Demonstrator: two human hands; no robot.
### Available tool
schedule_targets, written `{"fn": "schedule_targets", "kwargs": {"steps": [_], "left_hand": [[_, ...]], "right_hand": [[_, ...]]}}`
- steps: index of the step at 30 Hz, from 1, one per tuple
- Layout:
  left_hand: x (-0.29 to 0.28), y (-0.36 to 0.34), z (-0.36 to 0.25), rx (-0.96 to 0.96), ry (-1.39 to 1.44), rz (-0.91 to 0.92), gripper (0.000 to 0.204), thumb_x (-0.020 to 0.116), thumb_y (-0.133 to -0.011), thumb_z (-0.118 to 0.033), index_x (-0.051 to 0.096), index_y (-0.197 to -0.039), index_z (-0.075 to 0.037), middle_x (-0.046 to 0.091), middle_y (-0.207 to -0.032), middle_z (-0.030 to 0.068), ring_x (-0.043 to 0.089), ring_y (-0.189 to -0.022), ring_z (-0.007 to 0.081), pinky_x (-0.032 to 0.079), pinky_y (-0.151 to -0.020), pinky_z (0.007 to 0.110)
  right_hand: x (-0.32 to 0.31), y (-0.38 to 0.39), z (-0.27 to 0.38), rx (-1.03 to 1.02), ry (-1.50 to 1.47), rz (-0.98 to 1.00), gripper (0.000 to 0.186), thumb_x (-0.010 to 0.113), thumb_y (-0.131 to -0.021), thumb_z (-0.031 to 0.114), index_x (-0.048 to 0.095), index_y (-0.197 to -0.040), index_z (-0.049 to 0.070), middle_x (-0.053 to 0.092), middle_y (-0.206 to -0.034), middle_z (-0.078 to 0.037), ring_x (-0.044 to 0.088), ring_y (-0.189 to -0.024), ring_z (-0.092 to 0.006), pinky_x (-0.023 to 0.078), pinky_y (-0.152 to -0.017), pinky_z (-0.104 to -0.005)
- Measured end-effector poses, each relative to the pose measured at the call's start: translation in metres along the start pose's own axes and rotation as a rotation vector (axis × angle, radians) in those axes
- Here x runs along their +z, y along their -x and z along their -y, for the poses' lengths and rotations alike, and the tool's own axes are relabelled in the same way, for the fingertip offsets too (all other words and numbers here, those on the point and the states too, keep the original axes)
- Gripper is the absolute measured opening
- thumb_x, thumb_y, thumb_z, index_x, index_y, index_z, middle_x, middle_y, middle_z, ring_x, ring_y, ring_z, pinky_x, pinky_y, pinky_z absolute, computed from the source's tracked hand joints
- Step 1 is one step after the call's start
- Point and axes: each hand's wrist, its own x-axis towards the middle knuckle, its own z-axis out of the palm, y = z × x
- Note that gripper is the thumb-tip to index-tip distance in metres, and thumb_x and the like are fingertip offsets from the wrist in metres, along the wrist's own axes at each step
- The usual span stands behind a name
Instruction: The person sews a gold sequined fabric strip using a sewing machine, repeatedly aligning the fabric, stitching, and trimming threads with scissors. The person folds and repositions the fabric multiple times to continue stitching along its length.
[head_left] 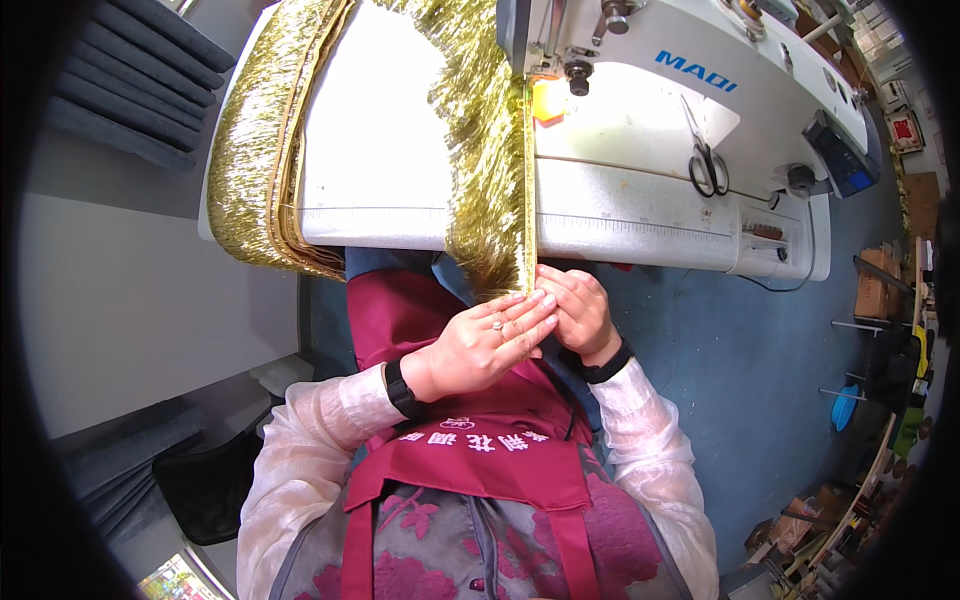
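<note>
A strip of gold tinsel fringe [480, 170] runs from the sewing machine [680, 50] down over the front edge of the white machine table [370, 180]. Its straight bound edge lies to the right, its loose strands to the left. Just past the table edge, my left hand [490, 340] is closed on the end of the fringe, fingers pressed together. My right hand [577, 312] pinches the bound edge there, touching the left fingertips. What lies under the fingers is hidden. The strip's upper end passes beneath the machine head, beside an orange piece [547, 101].
Layered gold fringe [245, 170] hangs over the table's left end. Black-handled scissors [708, 170] lie under the machine arm, right of the needle area. A small control box [842, 155] is fixed to the machine's right end. Boxes and shelves [880, 285] stand along the right side.
</note>
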Motion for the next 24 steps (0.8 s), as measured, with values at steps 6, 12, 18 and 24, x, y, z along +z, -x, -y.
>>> {"fn": "schedule_targets", "kwargs": {"steps": [6,12,18,24], "left_hand": [[0.0006,0.0021,-0.0022,-0.002,-0.002,0.004,0.05,0.066,-0.092,-0.013,0.062,-0.139,0.0,0.06,-0.148,0.0175,0.058,-0.139,0.0269,0.046,-0.117,0.04],[0.0006,0.0032,-0.0052,0.001,-0.005,0.01,0.049,0.067,-0.092,-0.014,0.062,-0.139,0.001,0.06,-0.147,0.0179,0.058,-0.138,0.027,0.046,-0.116,0.04],[-0.0013,0.004,-0.0078,-0.003,-0.001,0.02,0.048,0.07,-0.094,-0.017,0.062,-0.139,0.001,0.061,-0.146,0.0174,0.058,-0.138,0.0267,0.046,-0.116,0.04],[-0.0025,0.0038,-0.0092,-0.008,-0.007,0.022,0.049,0.071,-0.094,-0.018,0.063,-0.138,0.001,0.062,-0.145,0.017,0.059,-0.138,0.0263,0.046,-0.116,0.04]], "right_hand": [[-0.0008,0.0006,0.0012,0.016,-0.014,-0.002,0.016,0.062,-0.089,0.008,0.072,-0.095,-0.002,0.074,-0.116,-0.015,0.071,-0.115,-0.0295,0.054,-0.09,-0.0411],[-0.0012,0.0032,0.0028,0.002,-0.01,0.0,0.018,0.062,-0.089,0.009,0.072,-0.098,-0.002,0.074,-0.116,-0.014,0.071,-0.115,-0.0286,0.054,-0.09,-0.0406],[-0.0014,0.0055,0.0044,-0.014,0.001,0.006,0.019,0.062,-0.089,0.01,0.072,-0.099,-0.002,0.074,-0.116,-0.014,0.071,-0.115,-0.0283,0.054,-0.09,-0.0404],[-0.0009,0.005,0.0046,-0.015,-0.004,0.002,0.018,0.062,-0.088,0.009,0.071,-0.099,-0.002,0.074,-0.117,-0.014,0.071,-0.115,-0.0285,0.054,-0.09,-0.0402]]}}
